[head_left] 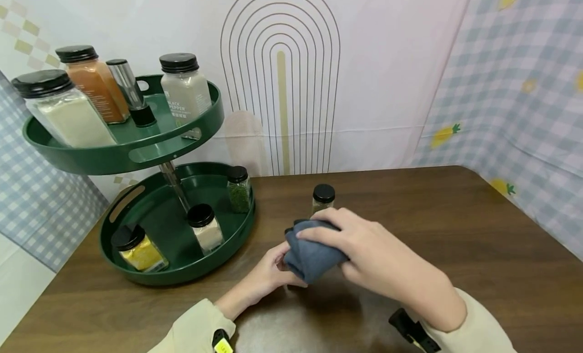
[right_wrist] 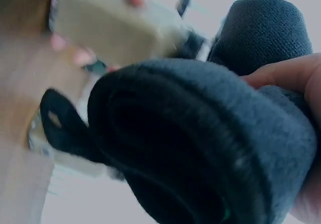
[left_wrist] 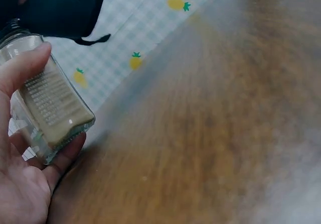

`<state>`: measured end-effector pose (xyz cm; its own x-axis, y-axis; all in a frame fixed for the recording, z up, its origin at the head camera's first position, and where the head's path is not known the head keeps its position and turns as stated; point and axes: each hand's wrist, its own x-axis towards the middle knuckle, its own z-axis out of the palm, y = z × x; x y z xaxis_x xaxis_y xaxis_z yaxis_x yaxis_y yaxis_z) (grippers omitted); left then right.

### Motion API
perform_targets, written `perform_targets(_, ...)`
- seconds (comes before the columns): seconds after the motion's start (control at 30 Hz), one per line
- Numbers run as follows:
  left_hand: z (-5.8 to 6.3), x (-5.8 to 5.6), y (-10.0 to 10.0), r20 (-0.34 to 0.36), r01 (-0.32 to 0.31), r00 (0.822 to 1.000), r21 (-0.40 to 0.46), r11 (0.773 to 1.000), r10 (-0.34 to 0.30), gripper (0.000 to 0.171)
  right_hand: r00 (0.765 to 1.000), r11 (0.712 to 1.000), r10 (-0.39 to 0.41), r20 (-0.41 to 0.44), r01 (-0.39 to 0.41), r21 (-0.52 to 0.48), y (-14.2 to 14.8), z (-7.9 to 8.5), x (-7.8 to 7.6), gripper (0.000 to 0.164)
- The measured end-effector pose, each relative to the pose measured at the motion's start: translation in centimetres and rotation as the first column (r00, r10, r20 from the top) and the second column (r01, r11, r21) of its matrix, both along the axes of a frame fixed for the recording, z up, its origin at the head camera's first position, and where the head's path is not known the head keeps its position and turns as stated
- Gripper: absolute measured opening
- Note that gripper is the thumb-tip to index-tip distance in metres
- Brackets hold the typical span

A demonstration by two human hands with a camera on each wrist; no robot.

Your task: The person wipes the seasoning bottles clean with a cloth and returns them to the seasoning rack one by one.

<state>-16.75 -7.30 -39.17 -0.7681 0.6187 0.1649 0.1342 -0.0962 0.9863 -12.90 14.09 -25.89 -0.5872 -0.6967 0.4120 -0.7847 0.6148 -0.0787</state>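
Observation:
My left hand [head_left: 266, 276] grips a small square glass jar [left_wrist: 55, 103] of tan powder, thumb on one printed side and fingers under its base. In the head view the cloth hides this jar. My right hand [head_left: 364, 244] holds a folded blue-grey cloth [head_left: 311, 249] with a dark edge and a small hanging loop. The cloth is close to the jar's top end, overlapping it in the left wrist view. Just behind the hands, a black-lidded jar [head_left: 323, 193] stands on the table, its lower part hidden.
To the left stands a green two-tier tray rack [head_left: 177, 272]. Its upper tier carries large spice jars [head_left: 186, 95] and a metal-and-black cylinder [head_left: 129, 90]. Several small jars [head_left: 207, 229] sit on the lower tier. The brown wooden table [head_left: 478, 241] ends at a patterned backdrop [head_left: 387, 80].

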Motion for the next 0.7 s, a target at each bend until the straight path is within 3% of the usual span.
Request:
perform_targets(0.13,0.0,-0.2,-0.1,-0.033,-0.044,0.998,-0.021,0.999,0.043,0.058,1.0,1.0,-0.02,-0.005,0.02,0.018,-0.4,-0.5,-0.2,0.065)
perform_targets(0.33,0.2,-0.3,0.1,0.018,-0.106,0.994,-0.052,0.993,0.107,0.053,0.992,0.992,-0.125,0.035,0.125,0.005,0.8,-0.9,-1.4,0.061)
perform_targets(0.57,0.3,-0.2,0.2,0.018,-0.146,0.989,-0.029,0.989,0.147,0.052,0.947,0.946,-0.316,-0.055,0.319,0.059,2.0,-0.1,-1.7,0.055)
perform_targets(0.63,0.3,-0.1,0.1,0.015,-0.149,0.989,-0.026,0.988,0.15,0.053,0.943,0.945,-0.322,-0.079,0.325,0.024,2.1,0.1,-1.5,0.057)
perform_targets(0.7,0.3,-0.1,0.1,0.019,-0.153,0.988,-0.025,0.988,0.153,0.052,0.954,0.959,-0.282,-0.098,0.28,-0.033,1.9,0.3,-1.3,0.06)
